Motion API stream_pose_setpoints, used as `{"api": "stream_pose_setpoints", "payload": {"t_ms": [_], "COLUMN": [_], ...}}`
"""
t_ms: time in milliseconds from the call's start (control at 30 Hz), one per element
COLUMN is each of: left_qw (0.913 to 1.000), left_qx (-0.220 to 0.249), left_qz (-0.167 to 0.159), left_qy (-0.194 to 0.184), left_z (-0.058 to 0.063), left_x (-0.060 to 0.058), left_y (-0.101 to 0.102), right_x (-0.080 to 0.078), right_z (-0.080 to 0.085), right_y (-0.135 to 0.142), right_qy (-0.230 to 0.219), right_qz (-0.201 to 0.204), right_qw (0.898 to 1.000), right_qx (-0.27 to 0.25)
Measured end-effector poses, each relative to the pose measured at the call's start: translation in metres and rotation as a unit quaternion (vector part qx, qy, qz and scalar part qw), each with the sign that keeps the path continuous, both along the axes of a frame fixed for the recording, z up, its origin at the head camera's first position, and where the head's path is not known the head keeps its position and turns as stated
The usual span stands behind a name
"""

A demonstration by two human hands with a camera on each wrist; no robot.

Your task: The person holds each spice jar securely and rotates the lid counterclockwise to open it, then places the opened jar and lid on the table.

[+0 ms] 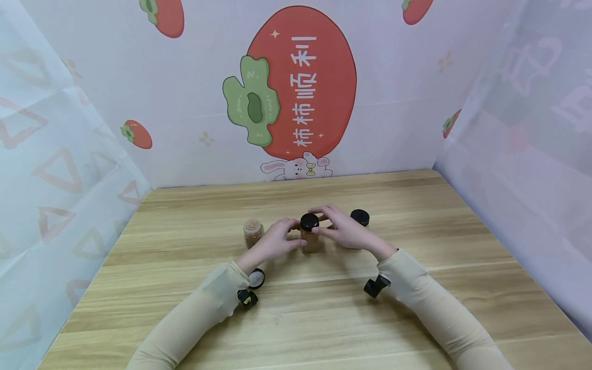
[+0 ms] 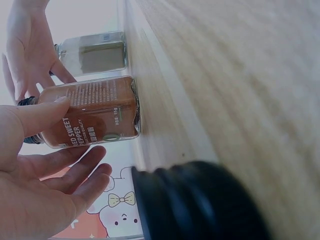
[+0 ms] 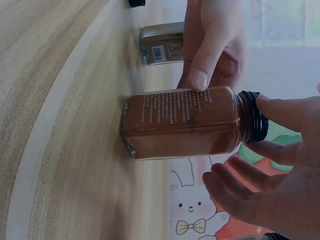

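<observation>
Well, we see 1 loose cap (image 1: 256, 278) lying on the table (image 1: 305, 329). Beyond it the pepper jar (image 1: 311, 244) appears upright on the wood, between both hands: the left hand (image 1: 275, 240) grips its body, and the right hand (image 1: 342, 229) pinches its black lid (image 1: 309, 221). We judge the glass stiff, breakable, slick and fairly light; we favour its flat sides and the lid's rim. Past the right hand stands 1 capped jar (image 1: 359, 218).

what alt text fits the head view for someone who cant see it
The left hand holds a jar while the right hand pinches its black cap at a wooden table. An uncapped jar and a loose cap sit left, another capped jar right.
</observation>
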State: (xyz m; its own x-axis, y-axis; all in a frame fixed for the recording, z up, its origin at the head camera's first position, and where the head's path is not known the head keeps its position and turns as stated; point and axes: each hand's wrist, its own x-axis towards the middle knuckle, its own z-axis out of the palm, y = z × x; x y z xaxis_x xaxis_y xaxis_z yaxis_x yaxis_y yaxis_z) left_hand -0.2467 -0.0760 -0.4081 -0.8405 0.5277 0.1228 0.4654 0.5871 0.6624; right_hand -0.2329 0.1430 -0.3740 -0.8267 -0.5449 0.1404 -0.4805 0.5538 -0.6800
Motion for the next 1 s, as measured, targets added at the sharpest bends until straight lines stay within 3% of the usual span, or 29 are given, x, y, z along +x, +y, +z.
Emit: {"api": "stream_pose_setpoints", "payload": {"t_ms": [133,500,833,1000], "left_qw": [1.0,1.0,1.0,0.9999], "left_qx": [0.001,0.007,0.006,0.007], "left_qz": [-0.002,-0.004,-0.005,-0.006], "left_qy": [0.002,-0.002,0.004,0.004], "left_z": [-0.001,-0.001,-0.001,0.0], "left_x": [-0.001,-0.002,-0.001,-0.001], "left_y": [0.0,0.0,0.0,0.0], "right_x": [0.002,0.01,0.014,0.014], "right_z": [0.0,-0.008,-0.013,-0.012], "right_y": [-0.001,-0.008,-0.016,-0.016], "right_qy": [-0.003,0.056,0.071,0.076], "right_qz": [-0.019,-0.096,-0.123,-0.116], "right_qw": [1.0,0.994,0.99,0.99], "right_qx": [-0.007,-0.018,-0.008,-0.002]}}
